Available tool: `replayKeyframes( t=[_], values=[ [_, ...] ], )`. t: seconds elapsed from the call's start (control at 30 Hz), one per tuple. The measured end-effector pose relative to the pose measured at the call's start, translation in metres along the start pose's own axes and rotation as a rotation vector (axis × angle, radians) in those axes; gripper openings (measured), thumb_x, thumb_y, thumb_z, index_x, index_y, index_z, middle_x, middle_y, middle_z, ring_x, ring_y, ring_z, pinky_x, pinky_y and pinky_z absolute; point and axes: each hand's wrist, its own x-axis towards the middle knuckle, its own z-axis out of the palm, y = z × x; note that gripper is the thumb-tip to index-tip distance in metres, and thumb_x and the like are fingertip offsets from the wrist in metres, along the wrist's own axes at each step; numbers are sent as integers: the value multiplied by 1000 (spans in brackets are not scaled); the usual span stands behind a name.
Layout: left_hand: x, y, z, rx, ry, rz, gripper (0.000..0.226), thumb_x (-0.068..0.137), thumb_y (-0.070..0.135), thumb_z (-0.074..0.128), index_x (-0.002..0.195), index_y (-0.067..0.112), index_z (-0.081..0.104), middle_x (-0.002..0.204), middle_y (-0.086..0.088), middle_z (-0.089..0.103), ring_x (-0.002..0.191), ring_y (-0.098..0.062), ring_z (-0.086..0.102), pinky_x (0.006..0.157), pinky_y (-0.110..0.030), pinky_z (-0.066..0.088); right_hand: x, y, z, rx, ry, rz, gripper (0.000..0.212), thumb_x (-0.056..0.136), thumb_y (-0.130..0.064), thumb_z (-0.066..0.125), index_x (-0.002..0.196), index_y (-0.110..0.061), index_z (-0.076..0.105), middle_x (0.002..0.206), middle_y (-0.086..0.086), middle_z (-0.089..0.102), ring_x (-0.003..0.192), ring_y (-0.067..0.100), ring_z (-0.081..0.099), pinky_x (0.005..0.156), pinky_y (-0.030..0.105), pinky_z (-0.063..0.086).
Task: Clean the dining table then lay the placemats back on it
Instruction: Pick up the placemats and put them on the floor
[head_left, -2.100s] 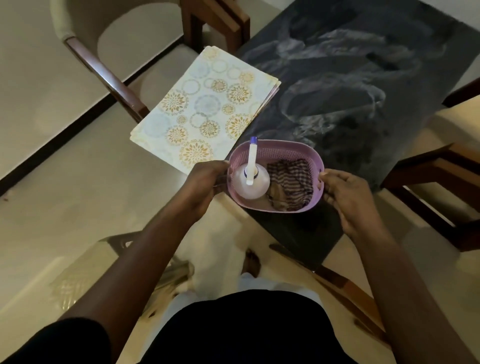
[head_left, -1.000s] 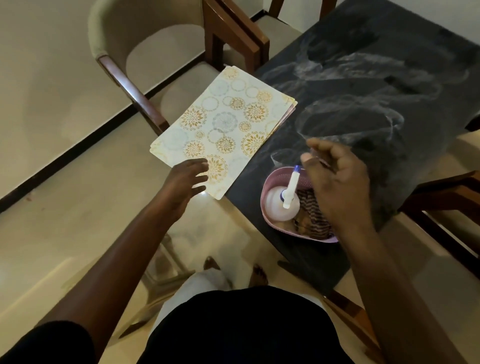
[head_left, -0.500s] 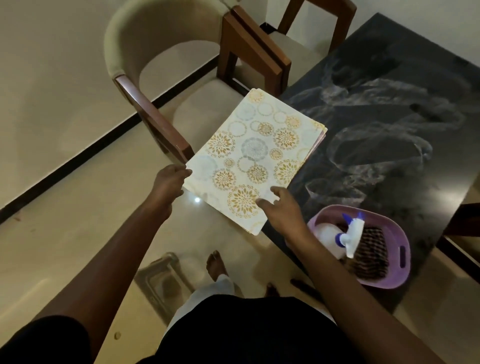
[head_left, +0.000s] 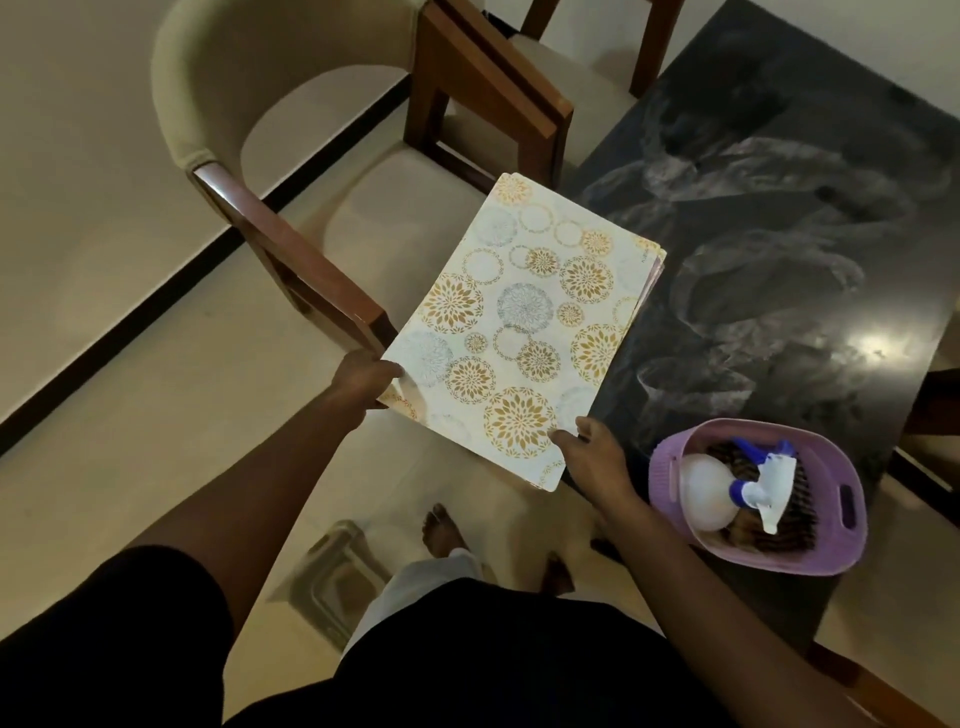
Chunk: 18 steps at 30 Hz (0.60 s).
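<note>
Both hands are no longer sitting at the handles of the basket (head_left: 842, 552). They are now closing on the stack of placemats (head_left: 524, 332), and the basket is sitting just to the right of the right hand (head_left: 597, 457), on the near end of the dining table (head_left: 779, 234).

The left hand (head_left: 363, 382) is gripping the stack's near left corner, its fingers curling round the edge. The right hand is pinching the near right corner with its thumb lying on the top mat. Its other fingers are hiding beneath the stack, so how far they are wrapping cannot be told.

The stack is lying straight ahead of the two hands, its long axis running away from the person and leaning a little to the right. Its near short edge is spanning the gap between them, so neither hand is nearer and each is holding one end of that edge. The far right part of the stack is lying over the table's left edge. The near left part is hanging out past the table, toward the chair (head_left: 363, 244) beyond the left hand. Whether the stack is resting on the table or already being lifted cannot be told.

Judging by this, the person is clearing the mats off before wiping. The coming move is probably a two-handed carry leftward, away from the table, with the stack kept level so the loose mats are not sliding apart. The spray bottle (head_left: 711, 493) and striped cloth (head_left: 795, 519) are waiting in the basket, beside the right forearm.
</note>
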Motion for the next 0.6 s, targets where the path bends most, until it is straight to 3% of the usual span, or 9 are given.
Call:
replayKeyframes(
  t=[0.13, 0.27, 0.37, 0.47, 0.6],
  values=[
    [-3, 4, -7, 2, 14, 69, 25, 85, 3, 77, 108, 0, 68, 107, -17, 71, 91, -39, 75, 67, -43, 66, 3, 1, 2, 7, 16, 14, 65, 99, -33, 69, 155, -11, 44, 157, 8, 48, 137, 26, 52, 92, 31, 42],
    [-20, 16, -20, -61, -114, 148, 34, 89, -4, 73, 118, 13, 74, 99, -6, 77, 83, -28, 78, 56, -33, 64, 6, 8, 2, 24, 18, 15, 65, 98, -33, 70, 154, -12, 45, 157, 8, 48, 137, 26, 52, 98, 33, 45],
    [-31, 26, -27, -96, -196, 194, 34, 89, -7, 72, 118, 10, 75, 99, -11, 80, 79, -28, 80, 59, -35, 64, 5, 11, 1, 35, 22, 2, 63, 98, -32, 70, 153, -13, 46, 156, 7, 49, 136, 26, 53, 101, 35, 46],
    [-49, 35, -29, -175, -222, 260, 37, 90, -11, 69, 118, 13, 76, 101, -8, 82, 87, -30, 80, 67, -38, 66, 0, 12, -1, 57, 53, -42, 57, 97, -32, 70, 148, -14, 52, 148, 3, 56, 128, 24, 59, 103, 39, 51],
    [-89, 48, -29, -302, -247, 305, 40, 91, -12, 65, 123, 10, 75, 109, -9, 81, 93, -29, 80, 73, -37, 66, -6, 15, -5, 219, 52, -47, 40, 96, -30, 72, 131, -13, 63, 124, 5, 73, 104, 22, 71, 81, 36, 59]
  ],
)
